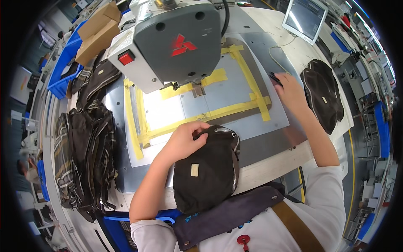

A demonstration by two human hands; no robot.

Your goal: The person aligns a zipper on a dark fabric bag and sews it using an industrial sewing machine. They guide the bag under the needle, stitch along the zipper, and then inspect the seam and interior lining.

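A black zippered fabric pouch (205, 176) with a small pale label lies at the table's front edge, close to my body. My left hand (189, 140) grips its upper left corner between thumb and fingers. The silver zipper runs along the pouch's top and right side. Farther right, my right hand (289, 92) is closed around a slim dark tool (274, 78) over the metal plate; its exact kind is hard to make out. Beyond the pouch lies a clear template sheet (226, 94) edged with yellow tape, under the sewing machine head (178, 42).
Several dark pouches with plaid lining are piled (86, 155) at the left. Another black pouch (322, 94) lies at the right edge. A tablet-like screen (305, 19) stands at the back right. Blue bins (63, 71) and a cardboard box (97, 33) sit at the back left.
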